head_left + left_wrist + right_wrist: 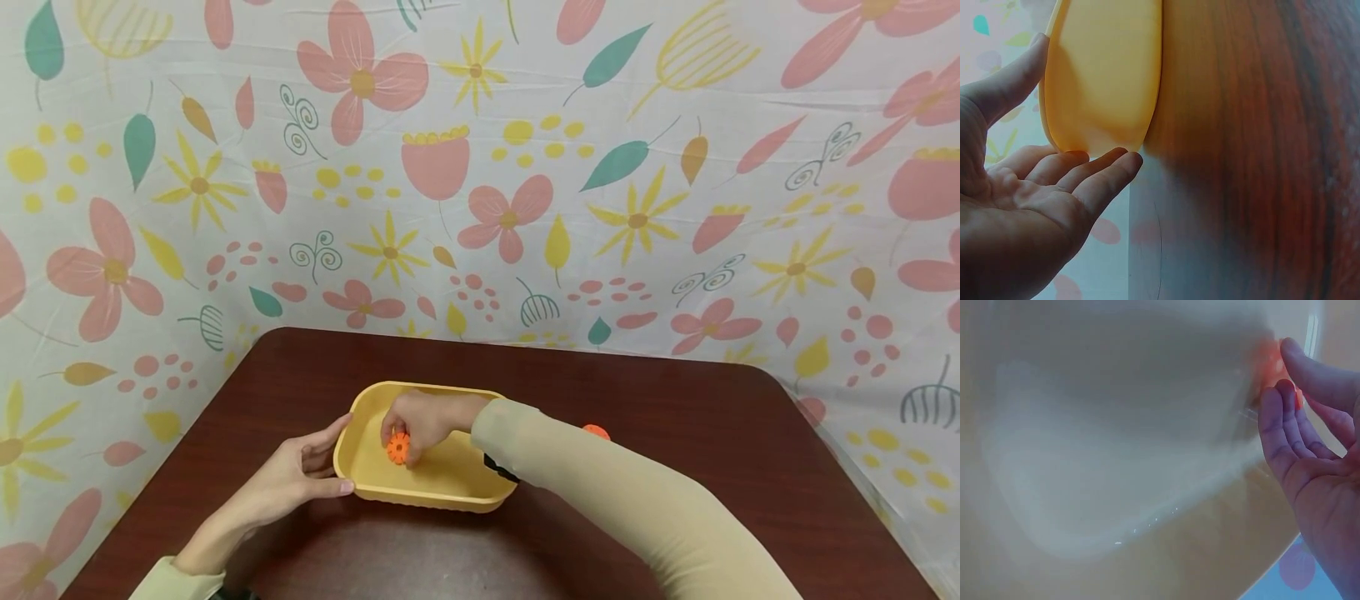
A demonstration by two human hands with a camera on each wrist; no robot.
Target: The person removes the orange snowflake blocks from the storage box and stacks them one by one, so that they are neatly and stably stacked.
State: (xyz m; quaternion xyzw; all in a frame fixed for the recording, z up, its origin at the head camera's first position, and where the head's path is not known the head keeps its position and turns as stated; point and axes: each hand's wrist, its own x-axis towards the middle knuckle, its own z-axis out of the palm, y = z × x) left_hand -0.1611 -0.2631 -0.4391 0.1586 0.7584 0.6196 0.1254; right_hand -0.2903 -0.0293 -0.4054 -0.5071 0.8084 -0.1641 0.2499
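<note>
A yellow rectangular tray (457, 475) with rounded corners stands on the table. Inside it, toward its left end, my right hand (422, 421) pinches an orange notched disc (398, 448) between thumb and fingers. The right wrist view shows the same orange disc (1270, 365), blurred and partly covered by the fingers. At the tray's left end my left hand (288, 477) touches the rim, thumb at the near corner and fingers farther back. In the left wrist view those fingers (1107, 181) are fairly straight against the end of the tray.
A second orange piece (596, 431) lies on the dark brown table (315, 367) to the right of the tray, mostly hidden behind the right sleeve (600, 483). A flower-patterned cloth (495, 275) hangs behind the table and along its sides.
</note>
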